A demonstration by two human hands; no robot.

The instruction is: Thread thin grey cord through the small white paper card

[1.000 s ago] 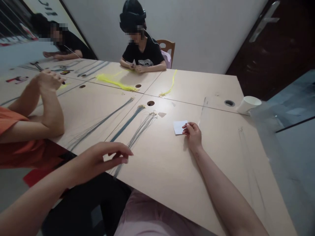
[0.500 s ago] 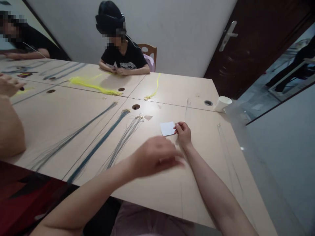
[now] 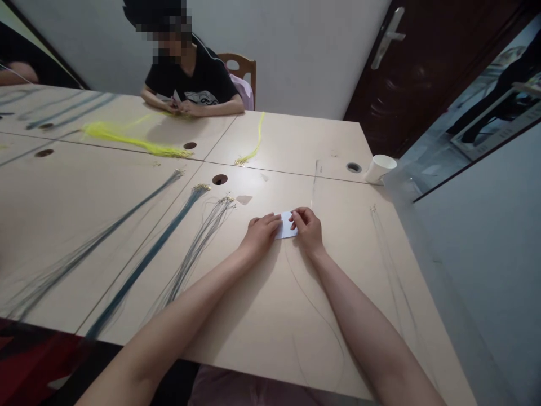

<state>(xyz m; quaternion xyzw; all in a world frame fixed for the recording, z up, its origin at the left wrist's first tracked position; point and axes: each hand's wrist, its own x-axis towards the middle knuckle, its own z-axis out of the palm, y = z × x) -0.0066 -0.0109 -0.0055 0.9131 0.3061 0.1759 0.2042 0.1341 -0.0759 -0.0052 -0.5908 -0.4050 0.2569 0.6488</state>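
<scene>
A small white card (image 3: pixel 286 226) is between my two hands, just above or on the table. My left hand (image 3: pixel 262 234) has its fingers over the card's left part, gripping that side. At the right edge, my right hand (image 3: pixel 308 230) pinches the card with thumb and bent fingers. From below the card a thin thread (image 3: pixel 315 304) curves down toward the table's front edge. To the left lie a grey bundle of strands (image 3: pixel 203 248) and a blue-grey bundle (image 3: pixel 156 251), both with gold-coloured ends.
Another thin grey bundle (image 3: pixel 114 225) lies farther left. Yellow strands (image 3: pixel 131 140) stretch across the far side, before a seated person (image 3: pixel 190 79). A clear ruler-like strip (image 3: pixel 315 183) and a white paper cup (image 3: pixel 380 168) are beyond my right hand; fine strands (image 3: pixel 391 265) lie rightward.
My left hand has swung forward from in front of my right forearm onto the card's left side. The thread below the card now shows. The view has shifted slightly to the right.
</scene>
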